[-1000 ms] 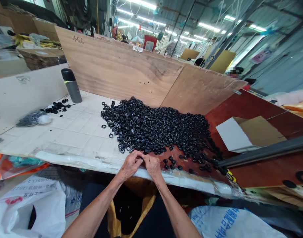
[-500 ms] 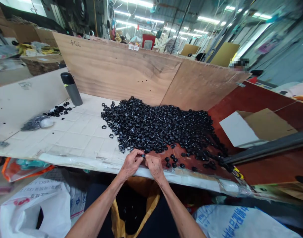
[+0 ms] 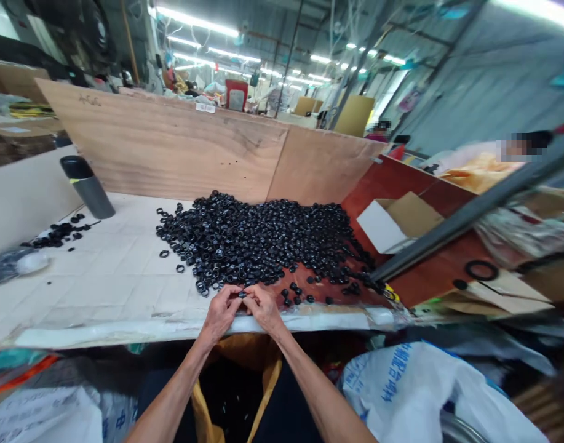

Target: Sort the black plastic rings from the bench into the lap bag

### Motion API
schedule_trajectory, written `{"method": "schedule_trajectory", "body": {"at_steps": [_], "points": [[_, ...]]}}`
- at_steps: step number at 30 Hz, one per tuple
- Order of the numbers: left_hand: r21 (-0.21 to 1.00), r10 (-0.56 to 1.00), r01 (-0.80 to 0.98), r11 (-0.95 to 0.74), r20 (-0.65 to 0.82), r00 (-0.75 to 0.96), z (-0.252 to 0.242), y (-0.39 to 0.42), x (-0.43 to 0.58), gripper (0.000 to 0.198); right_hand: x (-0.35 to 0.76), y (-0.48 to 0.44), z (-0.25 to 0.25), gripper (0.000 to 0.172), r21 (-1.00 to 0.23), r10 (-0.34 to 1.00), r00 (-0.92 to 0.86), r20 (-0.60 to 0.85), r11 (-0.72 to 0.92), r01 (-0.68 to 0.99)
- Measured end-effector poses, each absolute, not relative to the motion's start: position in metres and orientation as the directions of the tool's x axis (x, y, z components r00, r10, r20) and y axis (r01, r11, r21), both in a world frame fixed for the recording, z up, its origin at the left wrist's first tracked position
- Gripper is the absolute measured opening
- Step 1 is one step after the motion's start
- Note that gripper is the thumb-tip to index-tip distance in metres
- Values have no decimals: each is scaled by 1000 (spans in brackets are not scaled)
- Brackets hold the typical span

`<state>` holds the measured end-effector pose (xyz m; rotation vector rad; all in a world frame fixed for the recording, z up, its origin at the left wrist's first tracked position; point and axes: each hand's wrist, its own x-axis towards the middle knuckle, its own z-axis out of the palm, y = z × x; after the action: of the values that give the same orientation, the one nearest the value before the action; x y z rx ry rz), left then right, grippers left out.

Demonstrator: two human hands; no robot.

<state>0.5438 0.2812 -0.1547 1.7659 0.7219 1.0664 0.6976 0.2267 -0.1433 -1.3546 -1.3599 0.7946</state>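
Note:
At the front edge of the table, my left hand [image 3: 223, 309] and my right hand [image 3: 262, 306] meet fingertip to fingertip. Between them they pinch a small black ring-like part [image 3: 242, 295], mostly covered by the fingers. Just beyond is a large pile of black rings and small black caps [image 3: 254, 234]. Rings lie more to its left, solid-looking caps to its right. Several loose caps [image 3: 296, 291] are scattered right of my right hand. Below my wrists, a yellow-brown bag [image 3: 269, 375] hangs open at my lap, its inside dark with a few pale specks.
A dark grey bottle [image 3: 88, 189] stands at the back left, near loose black pieces [image 3: 60, 234] and a plastic bag [image 3: 9, 264]. Plywood boards [image 3: 180, 144] wall the back. At right are an open carton [image 3: 387, 224] and a slanting metal bar [image 3: 424, 246]. People sit beyond.
The view has swung to the right, so table and pile appear further left. Both hands remain together at the front edge, the small black part still between their fingertips.

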Motion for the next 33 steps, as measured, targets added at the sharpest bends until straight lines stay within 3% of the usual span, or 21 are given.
{"method": "schedule_trajectory", "body": {"at_steps": [6, 9, 11, 14, 18, 20, 24, 28, 33], "points": [[713, 683, 133, -689, 576, 450, -160, 276, 545, 23, 690, 226, -133, 29, -996, 968, 236, -85, -87, 1], [718, 665, 98, -689, 573, 478, -158, 273, 544, 24, 686, 216, -125, 41, -983, 942, 282, -181, -178, -37], [798, 713, 65, -599, 495, 497, -155, 271, 542, 21, 683, 208, -121, 36, -990, 945, 309, -111, -134, 52], [918, 800, 25, -395, 331, 500, -151, 263, 538, 22, 679, 195, -117, 19, -966, 947, 297, 119, 41, 256], [961, 874, -2, -278, 254, 414, -150, 243, 531, 25, 669, 179, -123, 21, -911, 930, 240, 278, 176, 372], [935, 866, 26, -354, 317, 387, -149, 233, 528, 23, 663, 173, -127, 22, -932, 935, 269, 232, 136, 335], [876, 810, 66, -477, 409, 421, -144, 218, 526, 21, 659, 164, -127, 31, -981, 945, 326, -18, -80, 179], [954, 854, 35, -298, 250, 457, -142, 212, 527, 24, 663, 152, -121, 23, -964, 927, 351, 129, 34, 266], [977, 876, 40, -211, 171, 451, -146, 204, 529, 24, 665, 139, -126, 19, -970, 951, 287, 115, 44, 241]]}}
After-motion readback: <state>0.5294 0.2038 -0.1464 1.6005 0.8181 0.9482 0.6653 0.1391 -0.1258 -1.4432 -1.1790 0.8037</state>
